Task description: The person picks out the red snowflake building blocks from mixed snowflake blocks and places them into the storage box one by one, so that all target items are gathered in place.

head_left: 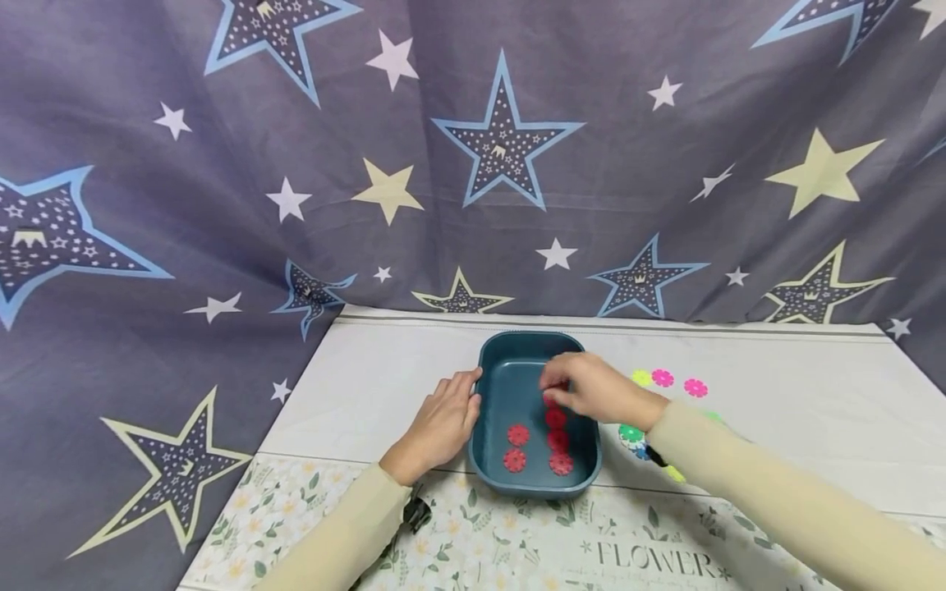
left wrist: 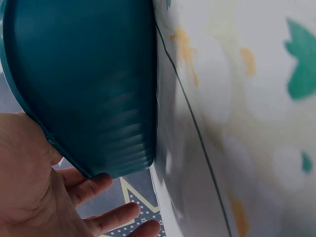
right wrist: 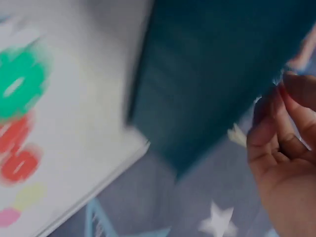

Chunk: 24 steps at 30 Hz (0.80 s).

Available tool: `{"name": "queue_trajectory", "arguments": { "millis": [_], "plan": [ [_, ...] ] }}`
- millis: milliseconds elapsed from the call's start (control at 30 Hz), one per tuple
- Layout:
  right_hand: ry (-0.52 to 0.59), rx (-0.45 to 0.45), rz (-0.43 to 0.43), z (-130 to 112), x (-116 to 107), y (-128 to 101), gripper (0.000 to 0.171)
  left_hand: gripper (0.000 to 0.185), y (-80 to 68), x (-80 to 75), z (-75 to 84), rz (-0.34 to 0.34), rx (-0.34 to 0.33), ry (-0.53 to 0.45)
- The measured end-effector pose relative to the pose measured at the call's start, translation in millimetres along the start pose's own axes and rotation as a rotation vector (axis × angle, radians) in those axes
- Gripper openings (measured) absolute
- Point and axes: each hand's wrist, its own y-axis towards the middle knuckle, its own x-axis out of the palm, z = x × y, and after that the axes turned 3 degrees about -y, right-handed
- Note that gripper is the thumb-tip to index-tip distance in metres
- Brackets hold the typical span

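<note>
A dark teal plastic basin (head_left: 510, 484) stands on the table with several red notched plastic discs (head_left: 561, 464) inside, most in a column along its right side. My left hand (head_left: 442, 414) rests against the basin's left rim, its fingers loosely extended along the outer wall in the left wrist view. Over the basin's right half, my right hand (head_left: 591, 388) has bent fingers, and a red disc edge shows at its fingertips. The right wrist view is blurred, but thumb and fingers (right wrist: 261, 131) come together there around something reddish, mostly hidden.
Right of the basin lie loose discs: pink (head_left: 695, 387), yellow (head_left: 640, 377) and green (head_left: 631, 432), some partly behind my right forearm. A white and floral cloth (head_left: 473, 542) covers the table. A star-printed curtain (head_left: 517, 238) hangs behind it.
</note>
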Motion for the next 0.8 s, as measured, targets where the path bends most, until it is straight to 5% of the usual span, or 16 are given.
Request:
{"name": "queue_trajectory", "arguments": {
  "millis": [167, 400, 533, 800],
  "plan": [
    [-0.072, 0.183, 0.144, 16, -28, -49, 0.012, 0.041, 1.5, 1.4, -0.2, -0.001, 0.006, 0.002],
    [-0.021, 0.459, -0.100, 32, -35, -115, 0.021, 0.040, 1.7, 2.9, -1.6, 0.004, 0.008, -0.004],
    [-0.013, 0.455, -0.124, 38, -27, -135, 0.026, 0.040, 1.4, 2.5, -1.3, 0.002, 0.010, -0.011],
    [0.001, 0.420, -0.035, 40, -17, -141, 0.028, 0.040, 0.8, 2.0, 0.8, 0.015, 0.011, -0.014]
  ]
}}
